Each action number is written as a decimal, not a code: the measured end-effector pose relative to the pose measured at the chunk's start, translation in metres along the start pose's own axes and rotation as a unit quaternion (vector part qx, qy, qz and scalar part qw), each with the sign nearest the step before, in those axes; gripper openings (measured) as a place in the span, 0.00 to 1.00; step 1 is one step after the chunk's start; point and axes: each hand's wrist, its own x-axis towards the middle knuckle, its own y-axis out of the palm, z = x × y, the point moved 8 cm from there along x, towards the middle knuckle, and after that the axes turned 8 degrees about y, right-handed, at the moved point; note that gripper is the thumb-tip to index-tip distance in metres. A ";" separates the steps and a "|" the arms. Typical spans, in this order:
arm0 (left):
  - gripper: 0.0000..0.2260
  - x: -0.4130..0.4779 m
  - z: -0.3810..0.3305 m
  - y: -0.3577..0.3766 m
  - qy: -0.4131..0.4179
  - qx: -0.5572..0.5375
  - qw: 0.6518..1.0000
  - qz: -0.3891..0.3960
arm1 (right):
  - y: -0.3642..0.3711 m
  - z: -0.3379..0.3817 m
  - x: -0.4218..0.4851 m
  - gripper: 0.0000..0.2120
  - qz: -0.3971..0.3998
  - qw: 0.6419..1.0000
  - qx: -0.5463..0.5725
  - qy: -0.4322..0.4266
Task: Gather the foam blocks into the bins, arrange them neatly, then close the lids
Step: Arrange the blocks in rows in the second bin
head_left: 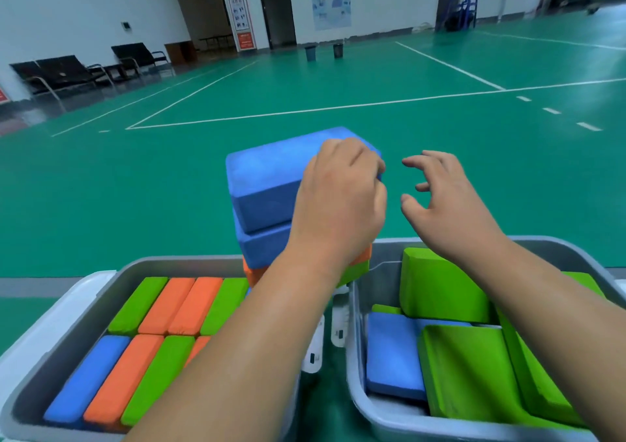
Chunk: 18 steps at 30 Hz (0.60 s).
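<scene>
Your left hand (338,197) grips the right end of the top blue block (267,177), fingers curled over its far edge. Your right hand (450,204) hangs just right of it, fingers spread and loosely bent, holding nothing.

The top blue block caps a stack. Below it are a second blue block (264,247), an orange block (252,274) and a green block (357,272). The stack stands at the far rims where the two bins meet; your forearm hides its footing.

The left bin (135,265) holds two tidy rows of blocks on edge, in green, orange and blue. The right bin (548,243) holds leaning green blocks (440,286) and a flat blue block (393,353). A white lid (47,326) hangs open off the left bin's left side.

The surface is a green sports floor (135,187) marked with white court lines (338,106). At far left, black benches (67,72) line a white wall. A dark door (277,14) and two buckets (310,52) stand at the far wall.
</scene>
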 end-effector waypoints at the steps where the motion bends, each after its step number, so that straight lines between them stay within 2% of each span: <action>1: 0.10 -0.001 -0.014 0.009 0.024 -0.026 0.999 0.005 | -0.003 -0.010 0.000 0.24 0.000 1.000 -0.005 0.006; 3: 0.12 -0.006 -0.038 0.031 0.041 -0.081 0.995 0.044 | -0.010 -0.035 0.000 0.21 0.009 0.999 -0.035 0.029; 5: 0.13 -0.018 -0.056 0.066 0.036 -0.120 0.982 0.142 | -0.016 -0.065 -0.003 0.18 0.029 0.994 -0.079 0.064; 10: 0.15 -0.075 -0.079 0.156 0.021 -0.127 0.908 0.400 | -0.012 -0.134 -0.033 0.14 0.141 0.963 -0.182 0.143; 13: 0.11 -0.121 -0.079 0.194 -0.019 -0.119 0.855 0.504 | 0.013 -0.163 -0.065 0.13 0.241 0.929 -0.243 0.138; 15: 0.13 -0.150 -0.077 0.210 -0.020 -0.088 0.820 0.565 | 0.028 -0.178 -0.086 0.15 0.299 0.899 -0.294 0.124; 18: 0.16 -0.187 -0.069 0.225 0.004 -0.021 0.775 0.632 | 0.039 -0.185 -0.098 0.16 0.330 0.869 -0.358 0.089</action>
